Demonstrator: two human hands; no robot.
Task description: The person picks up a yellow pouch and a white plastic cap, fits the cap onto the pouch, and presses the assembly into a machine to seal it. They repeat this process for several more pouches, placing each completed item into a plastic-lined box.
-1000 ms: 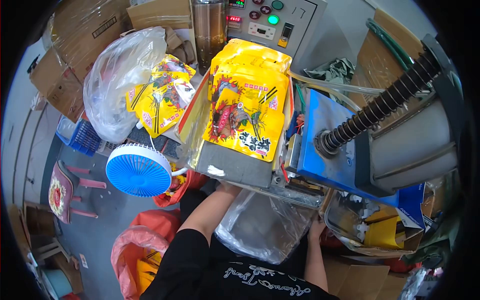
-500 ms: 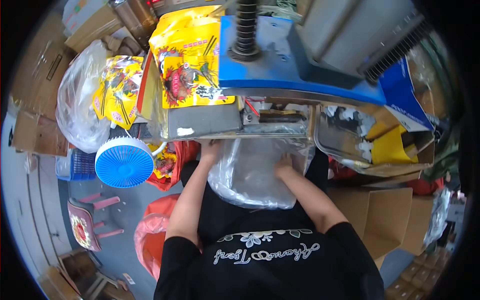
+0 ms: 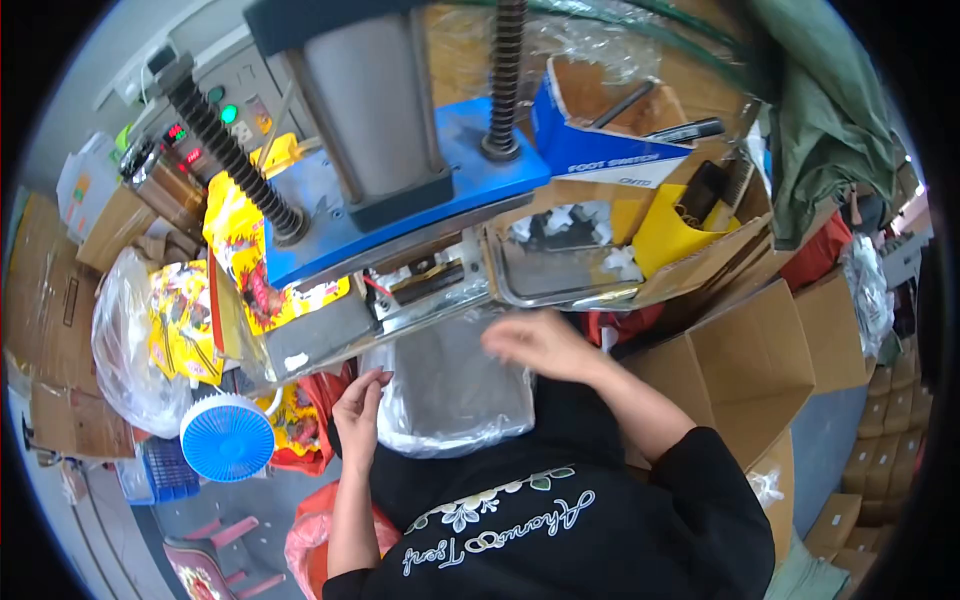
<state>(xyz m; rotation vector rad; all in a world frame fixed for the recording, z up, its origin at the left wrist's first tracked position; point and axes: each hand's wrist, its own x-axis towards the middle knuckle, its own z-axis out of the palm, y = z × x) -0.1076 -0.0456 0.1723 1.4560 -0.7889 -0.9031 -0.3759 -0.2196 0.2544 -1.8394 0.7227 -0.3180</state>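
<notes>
Evidently, two hands, the left hand (image 3: 358,408) pinched closed and right hand (image 3: 530,342) loosely open, adjoin one plastic-lined container (image 3: 462,385).

Left hand (image 3: 360,402) pinched, right hand (image 3: 535,345) outstretched, blurred

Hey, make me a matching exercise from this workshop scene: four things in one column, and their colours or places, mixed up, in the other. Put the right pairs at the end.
Column one
1. Small fan
2. Foot switch box
3. Clear plastic
4. Stool

Column two
A. Over the person's lap
B. Pink legs, low on the left of the view
C. Blue face with a white rim
D. White lettering on blue, right of the blue press

Right pairs: 1-C, 2-D, 3-A, 4-B
</notes>
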